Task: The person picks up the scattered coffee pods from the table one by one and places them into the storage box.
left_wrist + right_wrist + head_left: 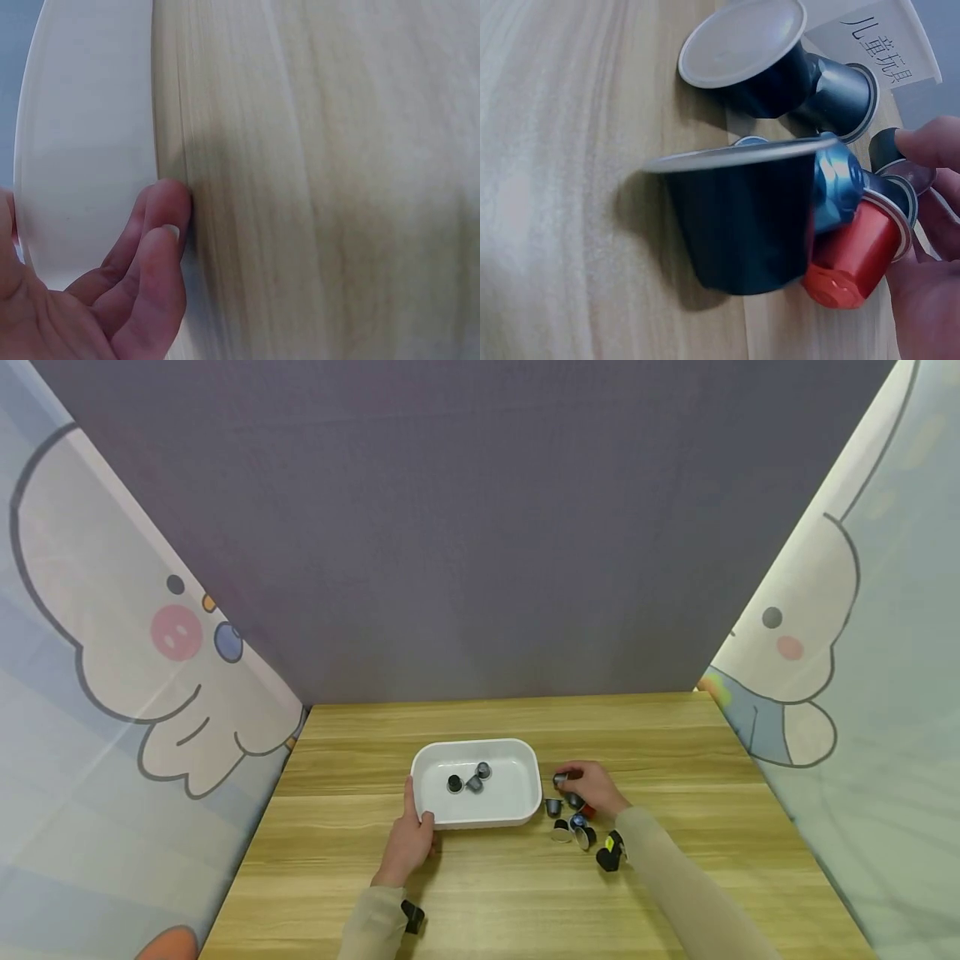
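My left hand (407, 843) grips the near left corner of a white tray (480, 820), with fingers curled against its outer wall (90, 135) in the left wrist view. Inside lie three coffee capsules: a black one (455, 783) and two grey ones, one (475, 785) touching the other (483, 770). Just right of the tray, my right hand (592, 787) pinches a dark grey capsule (559, 779) between thumb and fingers. Below that hand sit a red capsule (859, 251), a blue capsule (838, 184) and several dark ones, including a black capsule (739, 225) close to the right wrist camera.
The wooden table (337, 860) meets a grey partition (495, 568) at the back. Printed cartoon cloths (75, 693) hang on both sides. Loose capsules (561, 832) lie close to the tray's right end. Black wrist cameras (609, 853) sit at both sleeves.
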Demonstrator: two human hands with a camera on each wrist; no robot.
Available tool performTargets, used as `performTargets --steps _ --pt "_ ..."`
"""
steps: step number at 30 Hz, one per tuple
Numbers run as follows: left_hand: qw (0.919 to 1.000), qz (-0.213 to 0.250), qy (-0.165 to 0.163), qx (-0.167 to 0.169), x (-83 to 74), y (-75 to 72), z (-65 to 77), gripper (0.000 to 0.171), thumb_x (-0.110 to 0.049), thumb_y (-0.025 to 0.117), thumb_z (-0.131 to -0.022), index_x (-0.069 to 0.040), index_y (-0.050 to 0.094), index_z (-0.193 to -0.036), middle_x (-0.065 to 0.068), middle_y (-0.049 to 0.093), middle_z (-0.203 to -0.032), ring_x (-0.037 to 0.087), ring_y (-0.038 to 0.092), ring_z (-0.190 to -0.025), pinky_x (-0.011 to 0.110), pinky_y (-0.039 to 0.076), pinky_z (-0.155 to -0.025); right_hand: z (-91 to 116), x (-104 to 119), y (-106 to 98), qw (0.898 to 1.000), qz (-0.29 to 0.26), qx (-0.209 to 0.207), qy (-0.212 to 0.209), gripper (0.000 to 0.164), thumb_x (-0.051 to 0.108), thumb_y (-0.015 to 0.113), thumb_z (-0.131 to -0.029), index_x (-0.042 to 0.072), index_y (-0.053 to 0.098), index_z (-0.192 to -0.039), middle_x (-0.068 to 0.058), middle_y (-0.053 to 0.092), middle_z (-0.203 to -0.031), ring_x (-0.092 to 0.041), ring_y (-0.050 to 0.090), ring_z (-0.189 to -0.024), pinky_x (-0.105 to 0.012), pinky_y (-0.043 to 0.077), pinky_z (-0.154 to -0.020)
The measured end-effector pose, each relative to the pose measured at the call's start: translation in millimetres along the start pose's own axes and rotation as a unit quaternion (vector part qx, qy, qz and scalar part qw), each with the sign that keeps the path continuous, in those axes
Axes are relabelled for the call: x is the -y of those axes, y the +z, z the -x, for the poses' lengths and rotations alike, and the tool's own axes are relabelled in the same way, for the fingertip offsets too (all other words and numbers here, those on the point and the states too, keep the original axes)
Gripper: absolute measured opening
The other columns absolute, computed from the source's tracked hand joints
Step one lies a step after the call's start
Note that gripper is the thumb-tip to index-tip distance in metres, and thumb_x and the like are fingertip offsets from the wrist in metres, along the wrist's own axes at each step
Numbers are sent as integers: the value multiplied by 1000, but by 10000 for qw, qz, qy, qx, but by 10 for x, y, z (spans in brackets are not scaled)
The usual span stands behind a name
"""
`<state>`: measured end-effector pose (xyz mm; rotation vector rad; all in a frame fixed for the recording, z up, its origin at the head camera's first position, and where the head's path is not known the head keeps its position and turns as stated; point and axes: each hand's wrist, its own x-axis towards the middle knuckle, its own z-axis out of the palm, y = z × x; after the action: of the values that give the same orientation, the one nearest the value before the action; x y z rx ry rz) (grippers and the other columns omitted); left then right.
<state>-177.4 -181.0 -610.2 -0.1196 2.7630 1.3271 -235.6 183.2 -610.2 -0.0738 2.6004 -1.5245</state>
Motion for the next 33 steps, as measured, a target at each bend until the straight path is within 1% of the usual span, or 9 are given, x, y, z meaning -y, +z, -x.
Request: performTargets --steps 4,9,13,17,20,25,30,33 --pt "10000 -41 3 0 3 4 -4 76 -20 41 -100 -16 -4 -161 1 56 -54 18 53 -46 35 41 -50 4 7 -29 10000 7 13 -18 29 7 72 -86 0 72 -115 -10 71 -108 -24 65 -97 -43 51 -87" --pt "10000 -23 4 32 4 3 -2 76 -20 40 -100 -18 -6 -161 1 56 -54 18 53 -45 34 41 -49 12 15 -66 9999 -83 61 4 29 9 70 -89 -1 70 -117 -9 71 -107 -23 65 -96 -41 51 -87" --pt "10000 -6 3 26 9 5 5 76 -20 41 -101 -16 -4 -161 1 56 -55 18 53 -45 35 41 -49 9 6 -87 9999 -122 27 -18 27 9 71 -89 -1 71 -114 -8 71 -104 -22 65 -93 -38 51 -84" --pt "10000 -30 -35 39 17 9 12 75 -19 41 -100 -16 -3 -161 1 56 -55 18 54 -46 34 42 -50 4 11 -105 9998 -207 10 69 25 9 72 -89 1 72 -112 -6 71 -102 -20 65 -91 -35 52 -81" --pt "10000 -21 -49 37 16 9 8 76 -19 41 -100 -18 -4 -161 1 56 -55 18 54 -46 34 42 -50 12 30 -119 9994 -316 69 102 25 8 71 -89 1 71 -113 -6 71 -102 -20 66 -92 -35 53 -81" --pt "10000 -11 -59 14 16 12 -6 76 -20 41 -100 -19 -4 -161 1 56 -54 18 54 -45 34 41 -50 28 105 -139 9987 -504 109 -1 25 5 69 -90 0 70 -114 -8 71 -103 -23 67 -93 -39 53 -84" --pt "10000 9 -30 33 9 4 -4 75 -19 40 -100 -17 -4 -161 2 57 -54 18 54 -44 34 41 -49 24 161 -147 9988 -471 96 -70 28 6 70 -89 -2 69 -116 -10 70 -108 -22 67 -96 -38 53 -85" --pt "10000 10 -33 43 5 3 0 75 -19 40 -101 -16 -4 -161 2 56 -54 18 54 -44 34 41 -48 17 201 -147 9987 -478 126 -129 32 7 70 -89 -4 68 -119 -12 70 -111 -23 67 -97 -37 54 -85"
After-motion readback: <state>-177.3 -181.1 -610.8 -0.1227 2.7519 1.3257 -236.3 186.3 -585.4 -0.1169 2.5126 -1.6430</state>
